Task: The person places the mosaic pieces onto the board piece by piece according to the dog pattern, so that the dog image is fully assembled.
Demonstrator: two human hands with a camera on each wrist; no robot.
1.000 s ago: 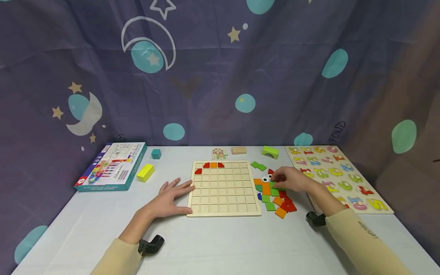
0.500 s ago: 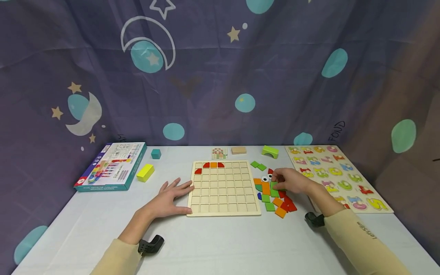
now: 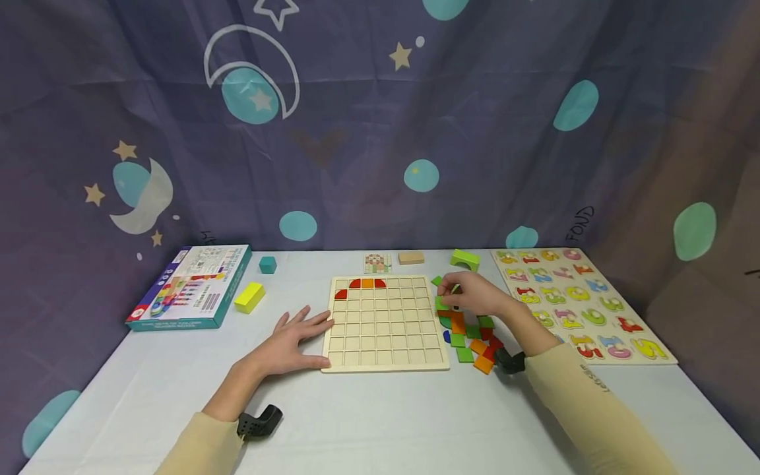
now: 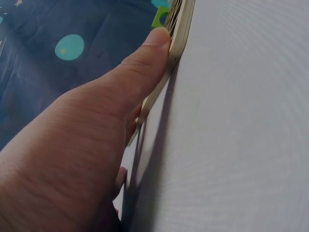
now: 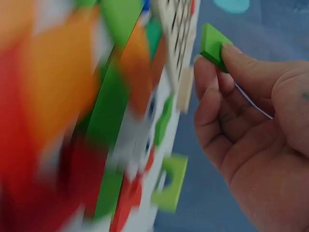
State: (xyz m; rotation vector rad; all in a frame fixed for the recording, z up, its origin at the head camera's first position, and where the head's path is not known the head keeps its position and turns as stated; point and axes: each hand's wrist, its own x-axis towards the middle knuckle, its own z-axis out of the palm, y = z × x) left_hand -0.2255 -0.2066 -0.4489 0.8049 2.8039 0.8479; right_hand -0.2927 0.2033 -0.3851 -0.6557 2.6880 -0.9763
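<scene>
Between thumb and fingers, my right hand [image 3: 472, 295] pinches a green square tile [image 5: 213, 46], held off the table near the grid board's right edge. My left hand [image 3: 291, 346] lies with fingers spread against the left edge of the wooden grid board [image 3: 386, 340]; its thumb [image 4: 152, 50] touches the rim in the left wrist view. Along the board's top left sit several red curved pieces [image 3: 341, 295] and an orange square [image 3: 367, 284]. Beneath and beside my right hand is a loose pile of green, red and orange tiles [image 3: 458, 322], partly hidden by it.
A picture card [image 3: 377, 263], a plain wooden block [image 3: 411, 258] and a green arch block [image 3: 465, 259] stand behind the board. Farther right lies a number puzzle [image 3: 611, 316]. On the left are a yellow block [image 3: 249, 297], a teal cube [image 3: 268, 264] and a box [image 3: 192, 284].
My right hand has lifted from the pile and moved left toward the board, carrying a green tile. My left hand has stayed at the board's edge.
</scene>
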